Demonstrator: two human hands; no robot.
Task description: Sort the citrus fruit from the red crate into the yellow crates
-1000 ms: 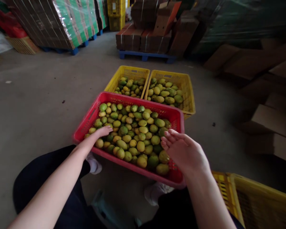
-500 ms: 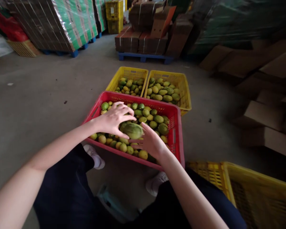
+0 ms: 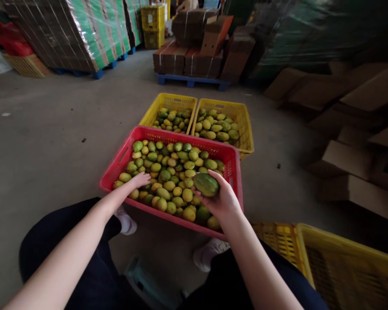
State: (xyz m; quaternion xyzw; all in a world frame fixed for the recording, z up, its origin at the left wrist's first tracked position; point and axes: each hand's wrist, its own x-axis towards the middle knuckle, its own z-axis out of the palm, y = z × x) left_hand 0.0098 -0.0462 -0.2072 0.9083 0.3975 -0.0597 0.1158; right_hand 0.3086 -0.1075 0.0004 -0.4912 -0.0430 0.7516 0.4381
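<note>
A large green lemon (image 3: 206, 184) rests in my right hand (image 3: 224, 196), thumb above and fingers beneath it, over the right part of the red crate (image 3: 237, 172). Yellow-green lemons (image 3: 163, 193) fill that crate, most of them smaller than the held one. On the left side, my left hand (image 3: 140, 180) is low over the fruit with its fingers loosely stretched and nothing visible in them. Whether its fingertips touch a lemon cannot be made out.
Behind the red crate stand a left yellow crate (image 3: 144, 122) and a right yellow crate (image 3: 249, 135), both holding similar fruit. Another yellow crate (image 3: 300, 245) is at my right. Cardboard boxes (image 3: 345, 159) lie farther right; flattened cartons (image 3: 171, 58) sit on a blue pallet (image 3: 194, 82).
My left hand has come off the large lemon and moved left, lower over the fruit. The lemon has shifted right, now in my right hand alone.
</note>
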